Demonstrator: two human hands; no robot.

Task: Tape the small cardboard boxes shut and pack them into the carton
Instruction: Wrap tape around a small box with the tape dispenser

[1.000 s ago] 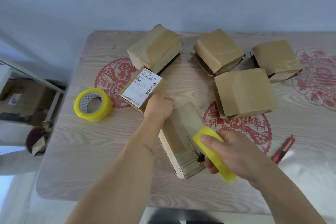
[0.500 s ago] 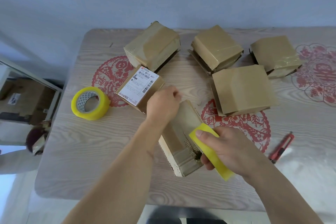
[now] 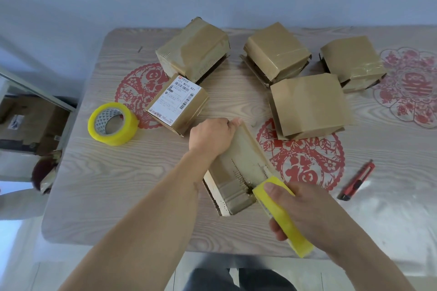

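Head-camera view, looking down on a pale wood-grain table (image 3: 99, 179) with red paper-cut decals. Near the front edge lies a long brown cardboard box (image 3: 238, 168), angled from lower left to upper right, its top seam ragged. The left hand (image 3: 210, 136) grips the far end of this box, fingers curled over its edge. The right hand (image 3: 305, 210) holds a yellow roll of tape (image 3: 281, 215) edge-on, thumb pressed on its upper face and fingers wrapped beneath; the roll's upper end touches the near end of the box.

Behind the left hand sits a small brown box with a white shipping label (image 3: 177, 103). Four more brown taped boxes stand further back: one at the back left (image 3: 194, 51), one at the back centre (image 3: 277, 52), one at the back right (image 3: 353, 61), and a wider one (image 3: 309, 104) in front of those two. A second yellow tape roll (image 3: 112, 124) lies flat at the left, well apart from the hands. A red utility knife (image 3: 358, 179) lies to the right. Off the table's left edge, a large brown carton (image 3: 26, 120) sits lower down, partly hidden by a frame.
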